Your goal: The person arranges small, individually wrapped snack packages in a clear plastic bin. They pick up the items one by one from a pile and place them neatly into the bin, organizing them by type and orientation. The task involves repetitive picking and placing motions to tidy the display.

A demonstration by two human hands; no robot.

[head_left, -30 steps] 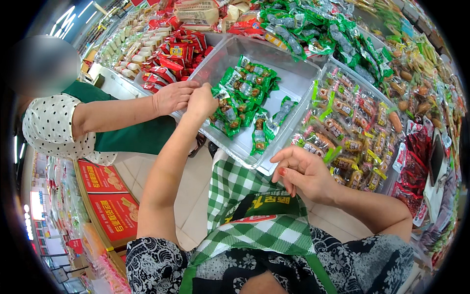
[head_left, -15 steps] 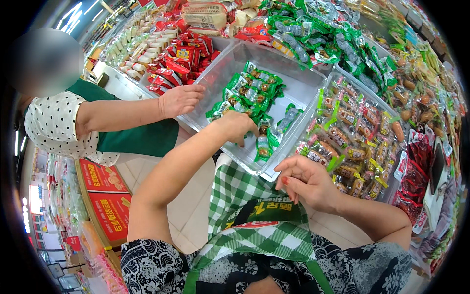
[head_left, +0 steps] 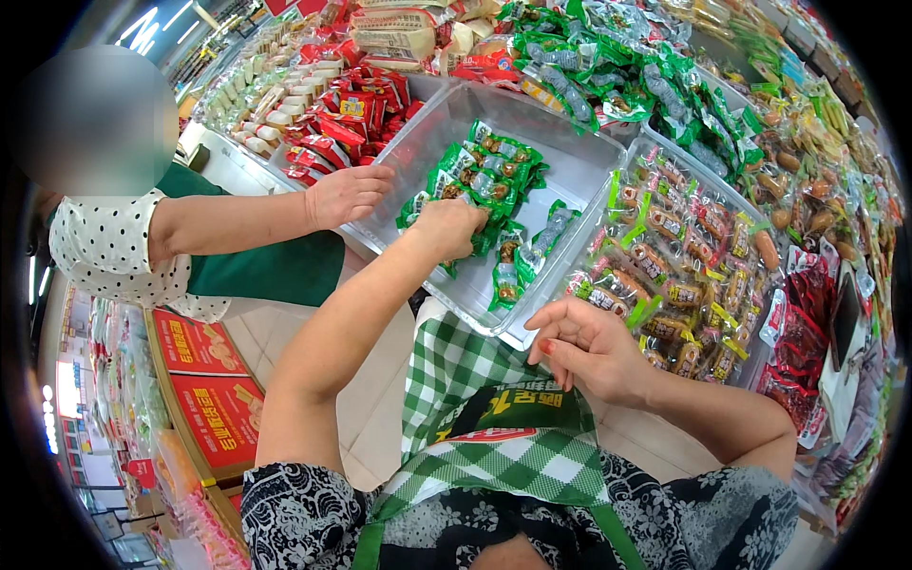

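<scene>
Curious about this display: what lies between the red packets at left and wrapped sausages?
Head view: a grey tray of green packets, wearer's left hand over them.

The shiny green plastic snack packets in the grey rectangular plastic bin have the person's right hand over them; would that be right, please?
Not quite: the head view shows the person's left hand over the shiny green plastic snack packets in the grey rectangular plastic bin.
</scene>
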